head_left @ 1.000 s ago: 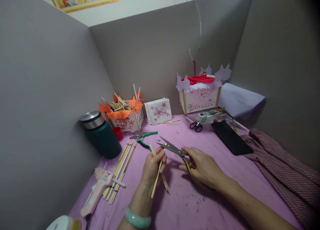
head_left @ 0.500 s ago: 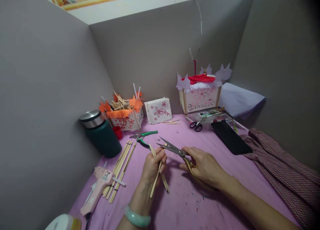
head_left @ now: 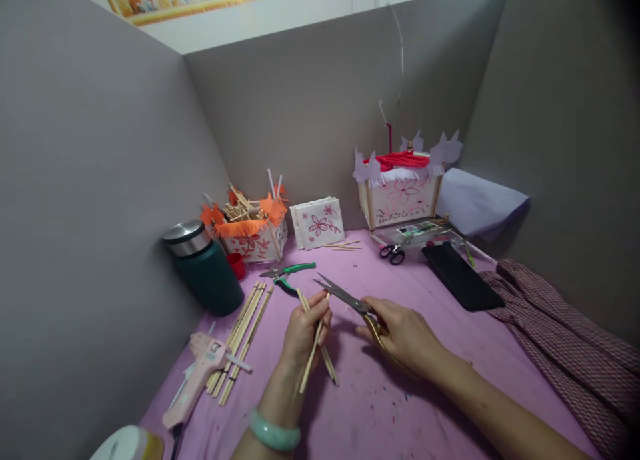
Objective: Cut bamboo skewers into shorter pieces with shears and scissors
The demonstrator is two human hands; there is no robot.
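My left hand [head_left: 303, 333] is closed around two thin bamboo sticks [head_left: 316, 353] that cross in its grip, low over the pink tabletop [head_left: 440, 313]. My right hand [head_left: 405, 337] grips the gold handles of a pair of scissors [head_left: 345, 299]. The scissor blades point left, close together, with their tips at the upper end of one stick by my left fingers. A pale green bangle [head_left: 274, 433] sits on my left wrist.
Loose bamboo sticks [head_left: 245, 333], a pink glue gun [head_left: 197, 380] and green-handled pliers [head_left: 287, 273] lie at left, beside a dark green flask [head_left: 205, 267]. Two decorated paper boxes [head_left: 400, 193], flower cards [head_left: 317, 223], small black scissors [head_left: 393, 252], a black phone [head_left: 463, 277] and checked cloth [head_left: 565, 353] sit behind and right. Grey walls enclose the desk.
The scissor blades have drawn closer together at the stick's end. Both hands stayed almost where they were.
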